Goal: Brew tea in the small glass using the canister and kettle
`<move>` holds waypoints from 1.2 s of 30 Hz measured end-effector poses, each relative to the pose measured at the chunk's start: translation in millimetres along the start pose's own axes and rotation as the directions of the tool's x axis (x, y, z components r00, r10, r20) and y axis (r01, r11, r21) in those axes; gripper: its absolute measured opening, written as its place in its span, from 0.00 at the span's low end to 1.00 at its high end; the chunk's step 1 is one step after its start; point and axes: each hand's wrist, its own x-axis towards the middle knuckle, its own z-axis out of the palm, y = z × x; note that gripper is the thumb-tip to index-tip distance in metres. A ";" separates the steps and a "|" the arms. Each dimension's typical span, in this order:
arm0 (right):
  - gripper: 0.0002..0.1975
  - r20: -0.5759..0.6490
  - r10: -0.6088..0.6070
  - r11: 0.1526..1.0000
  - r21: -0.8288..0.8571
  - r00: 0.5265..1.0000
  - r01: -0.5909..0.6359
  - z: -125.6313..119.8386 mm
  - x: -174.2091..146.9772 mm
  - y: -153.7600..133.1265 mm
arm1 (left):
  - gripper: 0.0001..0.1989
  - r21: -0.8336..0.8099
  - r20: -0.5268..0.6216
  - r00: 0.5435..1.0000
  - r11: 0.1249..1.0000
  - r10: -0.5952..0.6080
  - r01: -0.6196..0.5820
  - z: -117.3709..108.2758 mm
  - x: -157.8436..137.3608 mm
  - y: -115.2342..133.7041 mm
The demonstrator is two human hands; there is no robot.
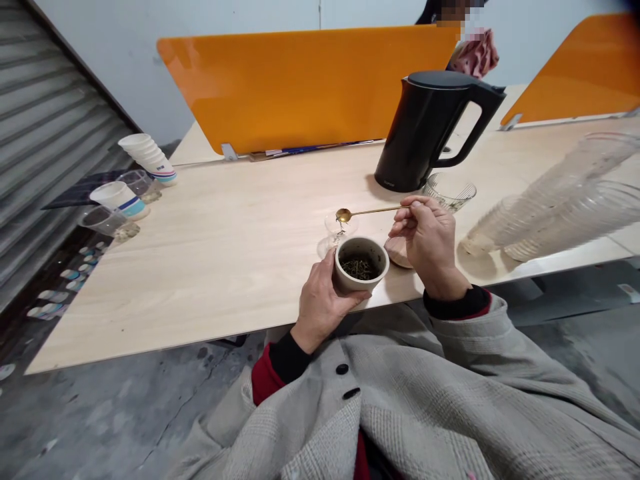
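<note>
My left hand [323, 297] is wrapped round a pale ceramic jar [367, 287], tilted so that the dry tea leaves [359, 269] inside show. In my right hand [430, 233], a thin gold spoon [375, 211] is pinched by its handle. The bowl of the spoon hangs beyond the jar, over a small clear plastic cup [327, 248], with a few dark leaf bits just below it. Partly hidden by my right hand, a round light-brown lid [399, 255] lies on the table. Behind that hand stands a ribbed clear glass [463, 195].
A black electric kettle [420, 133] stands behind the glass, before an orange divider [300, 93]. Tall stacks of clear plastic cups [555, 200] lean at right. Paper cups [150, 159] and clear cups with contents stand at the left edge. Another person is partly visible beyond the divider.
</note>
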 end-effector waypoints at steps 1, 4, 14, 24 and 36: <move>0.07 -0.002 0.038 0.999 0.023 0.999 -0.038 -1.0 1.7 0.6 | 0.53 0.001 -0.001 1.000 1.000 0.003 -0.003 0.2 0.1 0.1; 0.05 -0.033 0.130 0.987 0.100 0.991 -0.127 -5.8 8.8 -1.4 | 0.52 0.003 -0.010 1.000 1.000 0.017 -0.017 0.7 0.4 0.1; 0.07 -0.302 -0.174 0.964 0.141 0.937 0.224 -50.7 49.1 -42.1 | 0.50 0.029 -0.024 1.000 1.000 -0.007 0.008 0.9 0.0 -0.2; 0.07 -0.215 -0.210 0.959 0.145 0.954 0.244 -54.7 20.5 -50.1 | 0.51 0.031 -0.025 1.000 0.999 0.017 -0.017 3.2 0.4 -3.0; 0.06 0.101 -0.363 0.890 -0.256 0.926 0.377 -53.6 -58.3 -55.8 | 0.52 -0.007 -0.027 1.000 1.000 0.015 -0.015 3.8 0.1 -4.2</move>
